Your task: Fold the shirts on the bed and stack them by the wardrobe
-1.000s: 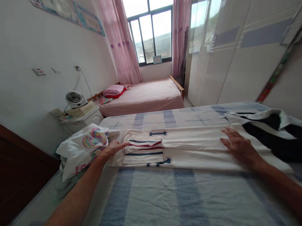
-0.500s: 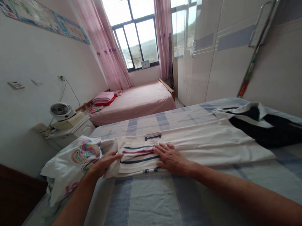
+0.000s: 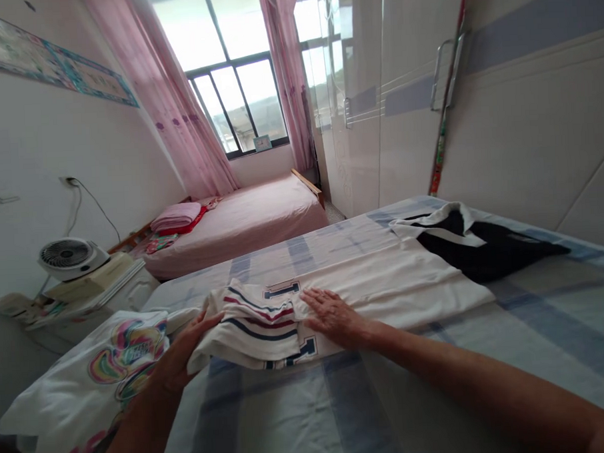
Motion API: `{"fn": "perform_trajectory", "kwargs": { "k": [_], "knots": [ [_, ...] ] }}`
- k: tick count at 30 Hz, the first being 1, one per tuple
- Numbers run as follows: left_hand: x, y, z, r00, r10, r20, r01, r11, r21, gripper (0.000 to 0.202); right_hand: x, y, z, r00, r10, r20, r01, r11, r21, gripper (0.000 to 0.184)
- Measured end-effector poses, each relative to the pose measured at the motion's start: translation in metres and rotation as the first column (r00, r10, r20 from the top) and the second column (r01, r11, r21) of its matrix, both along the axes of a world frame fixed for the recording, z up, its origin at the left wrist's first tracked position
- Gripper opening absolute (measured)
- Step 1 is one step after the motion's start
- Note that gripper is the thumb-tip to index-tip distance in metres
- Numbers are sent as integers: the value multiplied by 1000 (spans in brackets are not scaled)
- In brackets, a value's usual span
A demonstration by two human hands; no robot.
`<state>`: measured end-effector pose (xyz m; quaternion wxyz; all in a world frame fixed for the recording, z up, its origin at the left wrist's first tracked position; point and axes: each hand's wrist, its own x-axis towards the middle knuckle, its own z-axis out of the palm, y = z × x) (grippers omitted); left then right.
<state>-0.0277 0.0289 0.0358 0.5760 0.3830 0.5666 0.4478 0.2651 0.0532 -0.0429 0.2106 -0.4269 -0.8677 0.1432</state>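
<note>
A long white collared shirt (image 3: 384, 276) with striped trim, dark lettering and a black end lies stretched across the bed, folded lengthwise. My left hand (image 3: 189, 341) grips its striped end, thumb on top and fingers underneath, and that end is raised and bent. My right hand (image 3: 333, 316) rests flat on the cloth beside the stripes, fingers stretched out. Left of my left hand lies a white printed T-shirt (image 3: 108, 368), partly hidden by my forearm.
A checked sheet (image 3: 270, 415) covers the bed under the clothes. Beyond stands a second bed with a pink sheet (image 3: 251, 219). A fan (image 3: 68, 257) sits on a cabinet at the left. A white wardrobe (image 3: 408, 142) lines the right side.
My left hand has closed on the shirt's striped end and lifted it off the bed, bending the stripes. My right hand stays on the cloth. The camera view has turned to the right.
</note>
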Motion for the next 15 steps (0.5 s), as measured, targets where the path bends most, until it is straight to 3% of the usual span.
{"fn": "perform_trajectory", "kwargs": {
  "k": [3,5,8,12,15],
  "knots": [
    [36,9,23,999,-51,-19,53,993,107,57,34,9,14,950,-151,-273,121,985,-122,63],
    [68,18,38,992,-121,-47,128,975,180,56,66,16,23,850,-272,-451,152,946,-286,63],
    [128,35,55,961,-268,-66,276,924,264,53,115,22,30,659,-430,-617,83,857,-509,63],
    [229,56,56,837,-541,-84,531,763,369,50,174,21,32,470,-554,-687,-14,774,-634,69],
    [293,62,35,676,-704,-220,727,585,360,66,209,14,32,380,-635,-672,-63,708,-704,72]
  ]
}}
